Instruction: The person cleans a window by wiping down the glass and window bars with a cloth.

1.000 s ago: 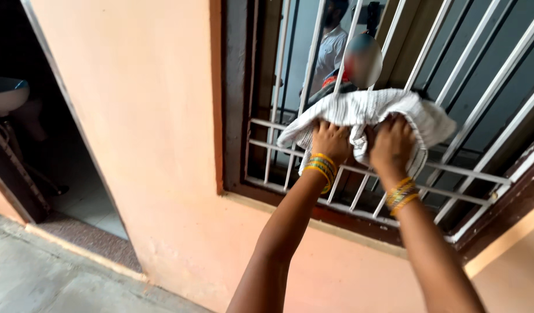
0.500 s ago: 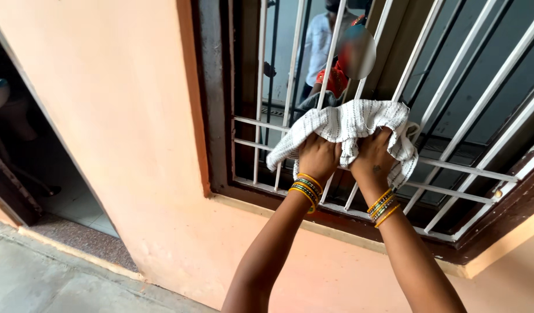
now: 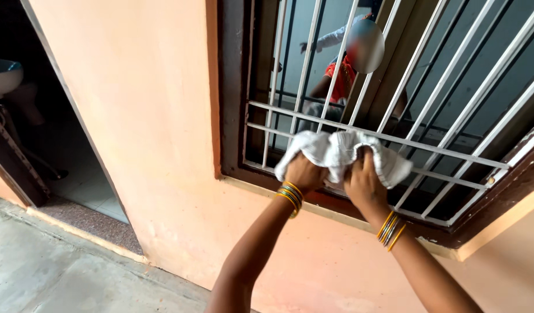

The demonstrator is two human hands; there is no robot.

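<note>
Both my hands grip a crumpled white cloth with fine dark stripes (image 3: 336,152) and press it against the lower part of a white metal window grille (image 3: 429,145). My left hand (image 3: 303,173) clutches the cloth's left end, with green and yellow bangles at the wrist. My right hand (image 3: 362,184) holds the right part of the cloth, gold bangles at its wrist. The cloth lies over the two lowest horizontal bars, just above the dark brown window frame (image 3: 336,203).
A peach wall (image 3: 145,116) runs left of the window. A dark open doorway (image 3: 29,116) with a pale basin (image 3: 4,75) lies far left, a grey concrete floor (image 3: 40,266) below. The window glass reflects people behind me (image 3: 342,64).
My hands have dragged the cloth down the grille from the upper bars to the lowest bars. The cloth is bunched tighter now, and the view has shifted slightly.
</note>
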